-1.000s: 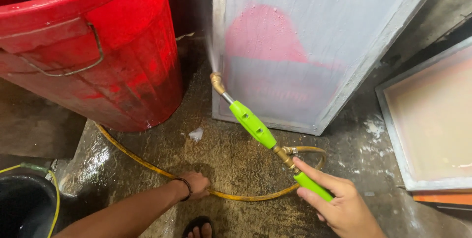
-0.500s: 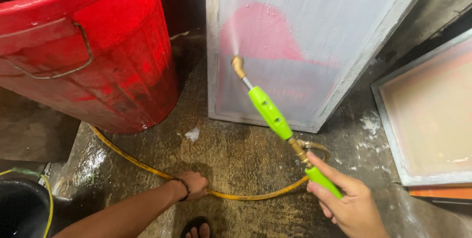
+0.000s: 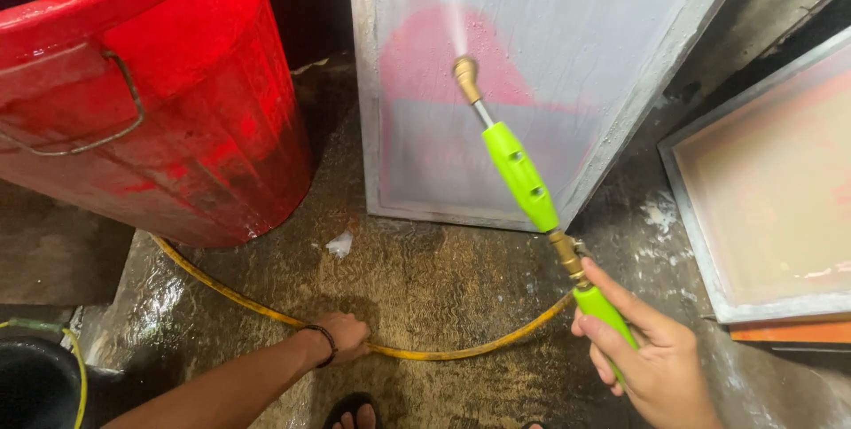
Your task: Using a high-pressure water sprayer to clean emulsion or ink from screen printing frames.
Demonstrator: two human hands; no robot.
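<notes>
My right hand grips the lower handle of a bright green spray wand with a brass nozzle. Water sprays from the nozzle onto a framed screen leaning upright, which carries a pink stain in its mesh. My left hand rests fingers-down on the wet concrete floor, touching the yellow hose that curves across to the wand. A dark band circles the left wrist.
A large red tub with a wire handle stands at the left. Another framed screen lies at the right. A dark bucket sits at the bottom left. My sandalled toes show at the bottom edge.
My right hand has swung the wand to the right, so the nozzle moved from the screen's left edge to its pink patch. The left hand has stayed on the floor.
</notes>
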